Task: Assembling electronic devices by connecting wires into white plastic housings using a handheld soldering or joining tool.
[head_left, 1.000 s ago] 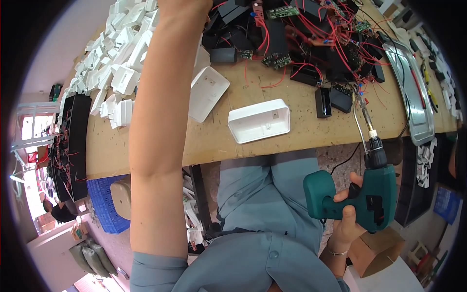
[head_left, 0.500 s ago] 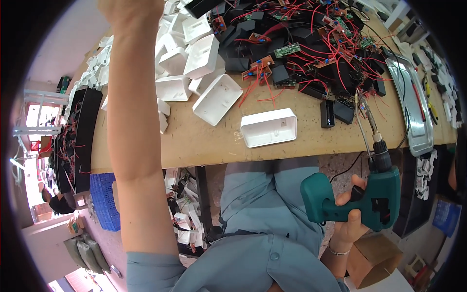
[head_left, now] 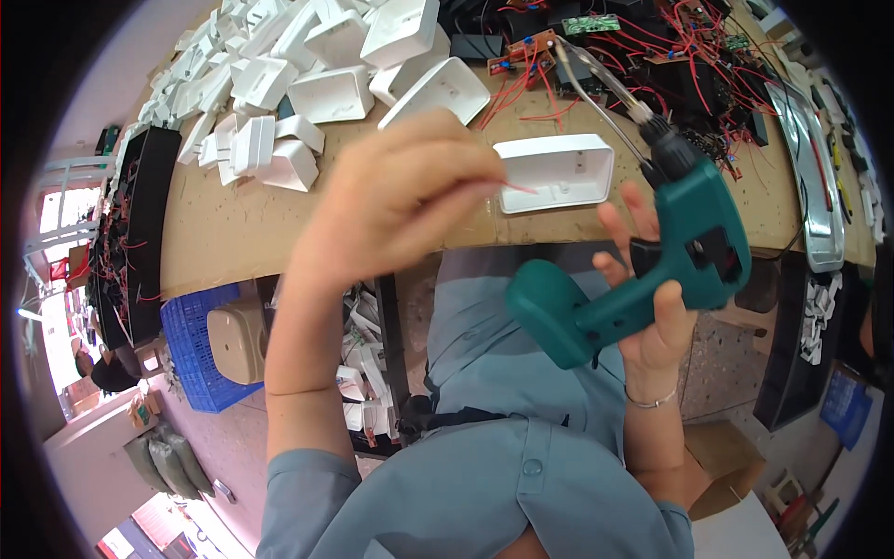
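My left hand (head_left: pixel 400 200), blurred by motion, is closed in a pinch at the left end of a white plastic box (head_left: pixel 559 196). A thin red wire (head_left: pixel 523 189) sticks out from its fingertips over the box's open inside. In my right hand (head_left: pixel 656 321) is a green soldering gun (head_left: pixel 703 233), its grip lying across the palm with the fingers only loosely round it. The gun's metal tip and a thin feed tube slant up and left past the box's right side, toward a brown circuit board (head_left: pixel 531 51) with red wires.
White plastic boxes (head_left: pixel 331 93) pile up at the left of the bench. Black casings, boards and red wires (head_left: pixel 689 56) heap at the back right, near a metal tray (head_left: pixel 810 205). Below the bench are a blue crate (head_left: pixel 196 354), a beige stool (head_left: pixel 235 340) and a cardboard carton (head_left: pixel 722 466).
My left hand has come back from the far left edge to the white box, with a red wire showing in it. My right hand has raised the soldering gun, tilting it leftward.
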A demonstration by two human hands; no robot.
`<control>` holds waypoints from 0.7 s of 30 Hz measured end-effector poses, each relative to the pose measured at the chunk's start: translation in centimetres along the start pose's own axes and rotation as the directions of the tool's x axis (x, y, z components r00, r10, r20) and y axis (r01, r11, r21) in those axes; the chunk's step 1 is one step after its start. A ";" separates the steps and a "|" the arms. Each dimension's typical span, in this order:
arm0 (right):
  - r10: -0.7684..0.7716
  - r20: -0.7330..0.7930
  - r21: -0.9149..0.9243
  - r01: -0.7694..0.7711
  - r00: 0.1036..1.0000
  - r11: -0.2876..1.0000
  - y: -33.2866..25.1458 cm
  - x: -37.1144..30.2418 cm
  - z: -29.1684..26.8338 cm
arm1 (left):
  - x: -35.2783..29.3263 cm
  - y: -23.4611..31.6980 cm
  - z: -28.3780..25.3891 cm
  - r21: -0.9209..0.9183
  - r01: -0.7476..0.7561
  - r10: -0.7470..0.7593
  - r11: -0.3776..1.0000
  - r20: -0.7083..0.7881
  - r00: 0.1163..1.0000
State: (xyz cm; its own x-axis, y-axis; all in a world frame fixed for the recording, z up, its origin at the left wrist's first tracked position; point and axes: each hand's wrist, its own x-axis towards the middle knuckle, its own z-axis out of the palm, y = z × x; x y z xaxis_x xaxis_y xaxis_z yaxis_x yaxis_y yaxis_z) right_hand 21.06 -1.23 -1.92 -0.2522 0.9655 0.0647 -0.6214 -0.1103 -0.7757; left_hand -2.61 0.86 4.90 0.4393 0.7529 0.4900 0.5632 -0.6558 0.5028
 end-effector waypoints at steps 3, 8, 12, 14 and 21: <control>0.053 0.016 0.041 -0.053 0.998 0.998 1.3 0.5 0.0 | -1.1 1.1 2.3 -0.062 0.051 -0.056 0.997 -0.083 0.995; 0.072 0.034 -0.065 -0.069 0.997 0.995 1.6 0.9 0.6 | -2.0 2.5 5.4 -0.012 0.139 -0.139 0.990 -0.115 0.983; 0.038 0.029 -0.130 -0.034 0.999 0.991 0.2 -0.1 -0.6 | -2.2 1.3 6.8 0.148 0.168 -0.146 0.974 -0.149 0.978; -0.008 0.006 -0.280 0.009 1.000 0.960 -0.7 -0.9 -1.2 | -2.1 0.6 7.4 0.223 0.177 -0.147 0.959 -0.144 0.979; -0.104 -0.107 -0.450 0.045 0.989 0.892 -2.9 -5.4 -2.0 | -2.3 0.0 7.9 0.407 0.070 0.030 0.911 -0.234 0.972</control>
State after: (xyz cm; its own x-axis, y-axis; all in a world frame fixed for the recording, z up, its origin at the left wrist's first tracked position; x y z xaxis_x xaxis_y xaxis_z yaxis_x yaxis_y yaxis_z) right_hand 25.71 -5.67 -1.33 -0.1049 0.9914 0.0777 -0.2313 0.0517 -0.9715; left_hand 1.94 -0.47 -1.89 0.2802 0.6993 0.6576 0.8282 -0.5225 0.2027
